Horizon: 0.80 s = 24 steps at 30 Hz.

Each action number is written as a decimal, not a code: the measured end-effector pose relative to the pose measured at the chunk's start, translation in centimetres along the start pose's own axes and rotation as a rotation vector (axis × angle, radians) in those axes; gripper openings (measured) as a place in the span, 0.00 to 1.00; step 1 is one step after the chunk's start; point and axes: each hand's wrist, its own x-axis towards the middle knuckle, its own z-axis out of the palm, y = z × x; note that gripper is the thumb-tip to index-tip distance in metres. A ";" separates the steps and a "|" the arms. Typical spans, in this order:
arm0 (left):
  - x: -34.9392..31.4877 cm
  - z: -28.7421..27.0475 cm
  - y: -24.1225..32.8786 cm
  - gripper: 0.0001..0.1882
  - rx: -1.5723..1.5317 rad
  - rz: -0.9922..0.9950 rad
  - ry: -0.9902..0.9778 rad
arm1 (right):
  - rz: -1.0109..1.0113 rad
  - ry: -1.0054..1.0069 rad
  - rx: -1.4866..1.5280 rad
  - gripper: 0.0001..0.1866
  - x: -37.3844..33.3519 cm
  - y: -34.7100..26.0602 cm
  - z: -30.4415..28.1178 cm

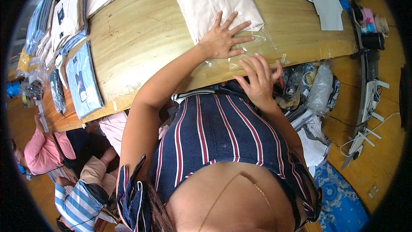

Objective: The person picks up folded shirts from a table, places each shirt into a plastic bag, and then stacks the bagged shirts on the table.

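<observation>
A pale pink folded garment in a clear plastic bag [210, 0] lies on the wooden table [141, 30] in front of me. My left hand [221, 41] rests flat on its near part, fingers spread. Loose clear plastic sticks out past the garment's near right corner, beside that hand. Close to the table's front edge is my right hand [259, 79], its fingers bent and apart, with nothing visible between them. It is just to the right of the left hand, near the loose plastic.
Stacks of folded shirts [68, 13] line the table's left side, with a bagged light-blue shirt [83, 79] nearer. White paper pieces [326, 8] lie at the far right. Plastic-wrapped bundles [319, 88] sit below the table's right edge. Two people [77, 202] are at lower left.
</observation>
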 end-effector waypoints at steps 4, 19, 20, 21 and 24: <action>0.1 0.1 -0.2 0.25 0.036 0.024 -0.022 | 0.001 -0.187 0.097 0.17 2.1 -1.3 2.3; 0.5 0.2 0.3 0.24 -0.011 -0.005 0.032 | -0.483 -0.017 0.143 0.09 -1.4 2.3 3.6; 0.5 0.3 0.3 0.24 -0.005 -0.007 0.027 | -0.404 -0.041 0.198 0.09 -1.4 2.2 4.0; 0.5 0.3 0.3 0.24 0.002 -0.009 0.022 | -0.325 -0.066 0.253 0.09 -1.2 2.0 4.3; 0.4 0.5 0.3 0.24 0.002 -0.016 0.029 | -0.236 -0.060 0.256 0.11 0.4 0.8 3.8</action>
